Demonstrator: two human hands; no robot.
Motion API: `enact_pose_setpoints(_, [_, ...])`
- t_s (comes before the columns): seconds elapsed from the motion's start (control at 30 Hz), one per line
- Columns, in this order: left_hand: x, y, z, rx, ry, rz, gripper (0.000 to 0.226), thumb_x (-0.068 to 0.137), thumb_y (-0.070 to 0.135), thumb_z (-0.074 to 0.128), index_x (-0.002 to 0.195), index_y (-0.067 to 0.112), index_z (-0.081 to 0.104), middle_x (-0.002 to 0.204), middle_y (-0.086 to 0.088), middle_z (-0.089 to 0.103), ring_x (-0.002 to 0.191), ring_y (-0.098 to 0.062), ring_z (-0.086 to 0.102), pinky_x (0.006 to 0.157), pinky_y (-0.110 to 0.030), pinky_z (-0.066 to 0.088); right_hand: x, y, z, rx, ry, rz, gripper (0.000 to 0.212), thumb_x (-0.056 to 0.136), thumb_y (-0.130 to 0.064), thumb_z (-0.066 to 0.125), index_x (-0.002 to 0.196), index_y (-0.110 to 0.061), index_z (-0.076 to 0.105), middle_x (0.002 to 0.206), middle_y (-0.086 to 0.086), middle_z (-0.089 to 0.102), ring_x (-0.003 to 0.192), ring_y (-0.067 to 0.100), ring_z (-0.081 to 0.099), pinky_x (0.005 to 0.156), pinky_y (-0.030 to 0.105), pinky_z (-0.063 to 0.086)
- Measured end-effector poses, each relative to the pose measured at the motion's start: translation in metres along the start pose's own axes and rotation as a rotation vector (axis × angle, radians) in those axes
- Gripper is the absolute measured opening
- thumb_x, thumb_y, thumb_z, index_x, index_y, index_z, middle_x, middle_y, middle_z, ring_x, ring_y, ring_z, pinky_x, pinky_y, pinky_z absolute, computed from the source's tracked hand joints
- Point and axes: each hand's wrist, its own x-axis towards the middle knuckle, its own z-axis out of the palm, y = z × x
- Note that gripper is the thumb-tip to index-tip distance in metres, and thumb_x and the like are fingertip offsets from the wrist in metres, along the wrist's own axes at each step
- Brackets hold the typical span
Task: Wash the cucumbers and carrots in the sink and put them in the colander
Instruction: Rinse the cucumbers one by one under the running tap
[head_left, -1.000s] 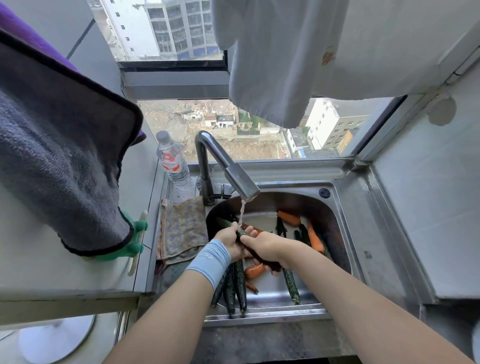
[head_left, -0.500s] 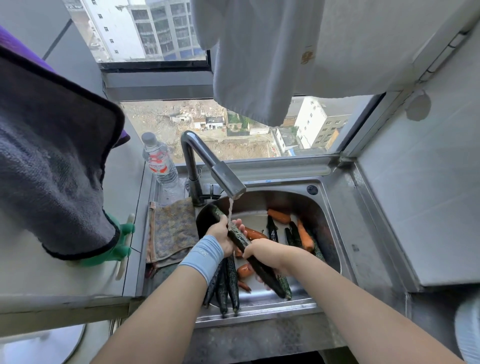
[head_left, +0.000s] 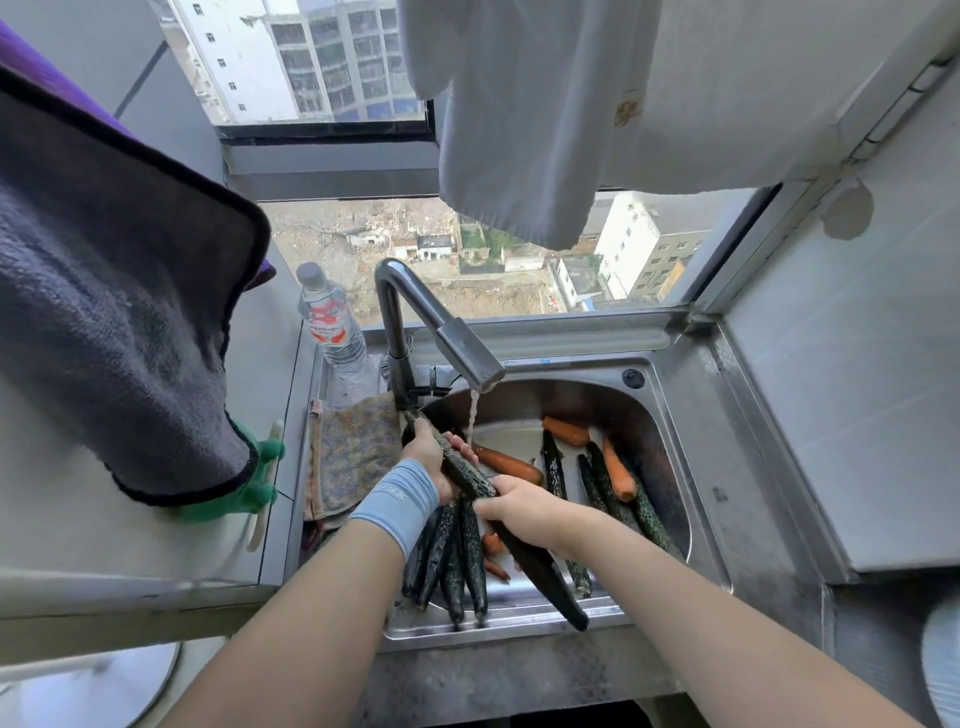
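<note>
The left hand (head_left: 430, 456), a pale blue wristband (head_left: 396, 503) on its wrist, curls round the upper part of 1 long dark cucumber (head_left: 467, 475). The right hand (head_left: 522, 512) wraps the same cucumber lower down, fingers closed over it. Both hands are full with this 1 cucumber, held slantwise between them above the sink (head_left: 670, 467). Its top end is up by the base of the faucet (head_left: 441, 332) and its lower end reaches out past the near rim. A thin stream of water (head_left: 472, 415) falls from the spout and lands just beside the left fingers, on or close to the stretch of skin between the 2 hands.

Below, a bundle of cucumbers (head_left: 457, 561) leans against the near rim and more lie toward the right wall. 3 carrots (head_left: 504, 461) show plainly on the basin floor, with bits of others beneath the arms. A patterned cloth (head_left: 353, 452) lies on the ledge left of the basin, and a water bottle (head_left: 330, 322) stands behind it.

By my reading this is the washing step, and early in it, since most of the vegetables lie in the basin. I cannot pick out the colander. The next move calls for rubbing along the wet, slippery length under the stream and turning it, then a firm 1-handed hold to carry it to the colander, wherever that stands.
</note>
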Motion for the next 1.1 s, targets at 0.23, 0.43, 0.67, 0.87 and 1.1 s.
enact_pose_setpoints(0.23, [-0.027,-0.024,-0.009,0.324,-0.306,-0.204,0.029,0.107,0.031,0.029,0.099,0.014,0.052,0.112,-0.005,0.066,0.094,-0.020,0.062,0.069,-0.033,0.048,0.008,0.002,-0.008,0.212,0.176,0.052,0.035,0.104,-0.043,0.043,0.111,-0.011,0.056,0.081,0.009,0.059,0.047,0.017,0.054,0.040,0.026,0.047])
enact_pose_setpoints(0.43, [-0.017,-0.030,-0.010,0.197,-0.180,-0.099,0.033,0.106,0.026,0.037,0.091,0.006,0.058,0.092,-0.008,0.069,0.085,-0.022,0.061,0.076,-0.038,0.050,0.005,0.000,-0.007,0.250,0.078,0.156,0.046,0.106,-0.045,0.033,0.111,-0.005,0.056,0.075,0.005,0.056,0.047,0.014,0.050,0.043,0.022,0.043])
enact_pose_setpoints(0.67, [0.002,0.004,-0.002,0.003,0.011,0.014,0.032,0.105,0.031,0.039,0.080,0.013,0.049,0.069,0.000,0.047,0.058,-0.015,0.047,0.047,-0.025,0.050,-0.011,0.014,-0.018,0.251,-0.069,0.141,0.050,0.104,-0.050,0.034,0.109,-0.008,0.061,0.066,0.001,0.056,0.047,0.016,0.050,0.045,0.026,0.043])
enact_pose_setpoints(0.87, [-0.003,0.000,0.005,-0.059,0.005,0.016,0.055,0.097,0.063,0.029,0.070,0.017,0.042,0.045,0.002,0.039,0.037,-0.015,0.033,0.050,-0.024,0.036,-0.010,0.022,-0.020,0.049,-0.043,0.041,0.055,0.092,-0.054,0.060,0.116,-0.005,0.048,0.078,0.006,0.057,0.054,0.024,0.059,0.049,0.034,0.054])
enact_pose_setpoints(1.1, [-0.011,-0.010,0.008,0.196,-0.175,0.041,0.021,0.106,0.024,0.036,0.104,0.009,0.051,0.102,-0.007,0.063,0.095,-0.022,0.062,0.092,-0.039,0.048,0.006,0.017,-0.016,-0.025,0.133,0.051,0.030,0.101,-0.037,0.045,0.100,-0.009,0.058,0.085,0.008,0.055,0.071,0.024,0.056,0.067,0.042,0.053])
